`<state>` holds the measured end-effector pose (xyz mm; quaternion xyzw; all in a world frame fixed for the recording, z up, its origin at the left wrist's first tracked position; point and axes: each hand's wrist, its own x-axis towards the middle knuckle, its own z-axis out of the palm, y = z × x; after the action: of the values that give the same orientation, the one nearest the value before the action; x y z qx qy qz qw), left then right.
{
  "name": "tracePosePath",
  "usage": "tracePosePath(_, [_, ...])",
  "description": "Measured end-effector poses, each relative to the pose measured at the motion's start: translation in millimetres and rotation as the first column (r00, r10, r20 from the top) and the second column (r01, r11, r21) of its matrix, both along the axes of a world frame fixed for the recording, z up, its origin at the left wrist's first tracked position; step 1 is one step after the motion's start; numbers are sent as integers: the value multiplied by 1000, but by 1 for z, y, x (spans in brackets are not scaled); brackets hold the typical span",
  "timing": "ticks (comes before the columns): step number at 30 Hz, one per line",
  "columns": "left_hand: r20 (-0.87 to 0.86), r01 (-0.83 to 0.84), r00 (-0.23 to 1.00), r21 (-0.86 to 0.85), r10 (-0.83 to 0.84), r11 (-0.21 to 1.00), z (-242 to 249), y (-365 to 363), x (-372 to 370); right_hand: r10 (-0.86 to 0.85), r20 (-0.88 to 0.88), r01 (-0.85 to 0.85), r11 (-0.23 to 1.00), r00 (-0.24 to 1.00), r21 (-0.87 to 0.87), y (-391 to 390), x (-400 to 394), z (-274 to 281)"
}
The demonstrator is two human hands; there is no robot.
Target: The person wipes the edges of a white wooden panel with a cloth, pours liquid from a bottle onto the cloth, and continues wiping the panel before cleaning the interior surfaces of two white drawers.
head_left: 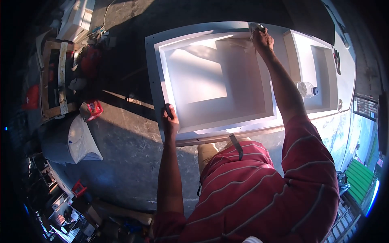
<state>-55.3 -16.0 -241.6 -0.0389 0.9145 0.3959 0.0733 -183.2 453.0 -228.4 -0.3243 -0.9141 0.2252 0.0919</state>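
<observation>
A large white panel (152,69) with a raised rectangular frame and recessed middle lies in front of me. My left hand (171,118) is at its near left corner, fingers closed round a small dark object that I cannot make out. At the far edge of the frame, my right hand (263,38) is closed on a crumpled pale cloth (255,27). To the right, a clear plastic bottle (306,89) with a blue cap lies on its side in a second, smaller white frame (295,60).
A red packet (94,108) in a box and a grey-white rounded object (83,141) are on the floor at left. Beyond them stands a wooden frame (63,77). White boxes (79,20) are stacked at the upper left. A green panel (358,178) shows at lower right.
</observation>
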Motion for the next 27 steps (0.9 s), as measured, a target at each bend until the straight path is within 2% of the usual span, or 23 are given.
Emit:
tracePosePath(2, [-7, 28, 1000, -5, -28, 1000, -10, -3, -1, -111, -11, 110, 992, 994, -63, -6, -2, 8])
tracePosePath(4, [-37, -36, 999, -51, 34, 998, -24, -7, 0, -39, 37, 39, 999, 999, -2, -2, 4, 8])
tracePosePath(5, [-114, -43, 993, -104, 31, 994, -30, -8, -2, 46, 60, -55, 985, 997, 165, 5, 11, 3])
tracePosePath(6, [-104, -30, 994, -110, 18, 993, -34, -15, 0, 34, 70, -44, 986, 997, 158, 11, 26, -3])
tracePosePath(8, [-31, 61, 998, -51, -63, 997, -13, -9, -2, 9, 148, -47, 966, 989, 256, 4, 71, 17])
tracePosePath(9, [-71, 55, 996, 28, -53, 998, -10, -5, -2, -25, 121, 1, 980, 992, 201, 8, 95, 2])
tracePosePath(10, [-74, 71, 995, 26, -69, 997, -17, -12, -3, 41, -12, -39, 986, 999, 159, -2, 125, -1])
tracePosePath(11, [-90, 126, 988, -40, -129, 991, -32, -25, -6, 199, -118, -164, 952, 973, 257, -18, 156, 1])
tracePosePath(12, [-103, 179, 977, -105, -189, 978, -39, -29, -9, 273, -187, -219, 939, 944, 266, -42, 185, 8])
tracePosePath(13, [-78, 69, 994, -52, -73, 996, -32, -21, -7, 253, -162, -223, 958, 954, 182, -66, 210, 16])
tracePosePath(14, [-82, 25, 996, -28, -27, 999, -32, -19, -6, 319, -7, -314, 936, 948, 160, -77, 241, 8])
tracePosePath(15, [-16, 25, 1000, -9, -25, 1000, -30, -20, -7, 338, -67, -311, 916, 939, 254, -91, 265, 8])
tracePosePath(16, [48, 25, 998, 7, -26, 1000, -27, -22, -9, 261, -41, -250, 953, 965, 171, -101, 283, 19])
tracePosePath(17, [34, 49, 998, 12, -49, 999, -29, -25, -10, 180, -122, -173, 983, 976, 62, -107, 294, 29])
tracePosePath(18, [-82, 1, 997, -6, -2, 1000, -34, -23, -8, 95, -195, -107, 993, 976, -51, -107, 299, 38])
tracePosePath(20, [-94, 16, 995, -64, -22, 998, -35, -25, -11, 99, -313, -131, 988, 945, -83, -96, 305, 64])
tracePosePath(22, [-98, 36, 994, -41, -40, 999, -19, -16, -9, 124, -322, -157, 984, 939, -81, -83, 307, 90])
tracePosePath(24, [-108, 46, 993, -12, -47, 999, -14, -12, -8, -11, -427, -149, 930, 904, -337, -74, 300, 117])
tracePosePath(25, [-84, 61, 995, -21, -62, 998, -22, -20, -10, 125, -506, -231, 961, 854, -153, -65, 297, 129])
tracePosePath(26, [-61, 76, 995, -30, -77, 997, -30, -27, -13, 223, -579, -300, 953, 784, -41, -54, 294, 141])
tracePosePath(27, [-64, 81, 995, -31, -82, 996, -39, -33, -15, 179, -596, -271, 960, 782, -66, -50, 296, 146])
